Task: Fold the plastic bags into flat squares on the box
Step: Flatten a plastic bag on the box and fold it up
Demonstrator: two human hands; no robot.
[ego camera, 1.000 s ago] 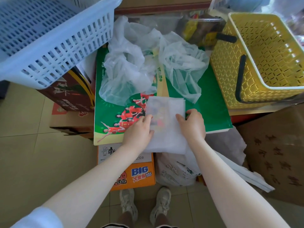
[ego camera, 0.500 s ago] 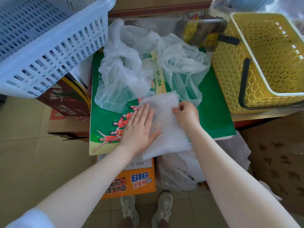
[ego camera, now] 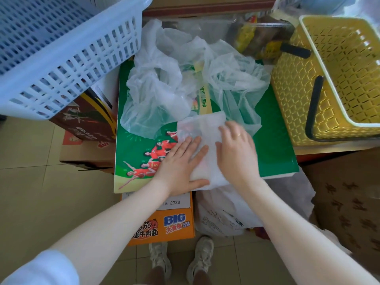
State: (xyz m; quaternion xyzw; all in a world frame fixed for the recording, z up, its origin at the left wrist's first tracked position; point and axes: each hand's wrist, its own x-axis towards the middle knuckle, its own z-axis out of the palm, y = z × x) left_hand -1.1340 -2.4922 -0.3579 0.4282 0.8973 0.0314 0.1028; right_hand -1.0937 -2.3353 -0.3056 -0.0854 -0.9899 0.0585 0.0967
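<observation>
A partly folded white plastic bag (ego camera: 202,128) lies flat near the front edge of the green box (ego camera: 275,159). My left hand (ego camera: 181,163) rests flat on the bag's left side, fingers straight. My right hand (ego camera: 236,149) lies palm down on its right side, fingers spread and pressing. Behind them a heap of crumpled clear plastic bags (ego camera: 178,83) covers the back half of the box.
A blue slotted basket (ego camera: 61,48) hangs over the left. A yellow basket (ego camera: 339,75) with a black handle stands at the right. An orange carton (ego camera: 162,221) and a filled white bag (ego camera: 226,212) sit below the box. Brown cartons stand at the far right.
My right hand has let go of the bag's edge and now lies flat on it. My left hand has slid further onto the bag, which is folded narrower.
</observation>
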